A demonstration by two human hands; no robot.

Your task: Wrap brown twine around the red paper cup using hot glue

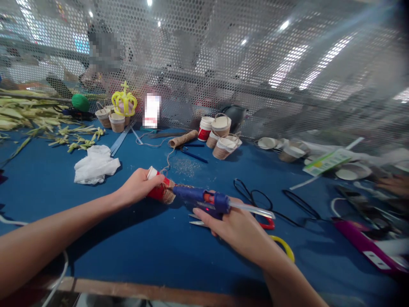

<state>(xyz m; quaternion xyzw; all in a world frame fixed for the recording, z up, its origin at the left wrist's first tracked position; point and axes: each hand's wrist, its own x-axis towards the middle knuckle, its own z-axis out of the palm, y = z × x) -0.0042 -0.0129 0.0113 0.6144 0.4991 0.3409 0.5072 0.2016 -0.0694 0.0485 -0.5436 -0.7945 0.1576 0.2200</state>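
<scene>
My left hand is closed round a red and white paper cup, which lies tilted on its side with brown twine wound about its lower end. My right hand grips a blue hot glue gun, a clear glue stick jutting from its back. The gun's nozzle meets or nearly meets the twine-wrapped end of the cup; I cannot tell if they touch. Twine runs from the cup back to a twine roll. Scissors lie partly hidden under my right hand.
Twine-wrapped cups stand behind, beside a perforated metal screen. At left are a crumpled white cloth, dry husks and a yellow crown. A black cable and a purple object lie at right. Another person's hand shows at far right.
</scene>
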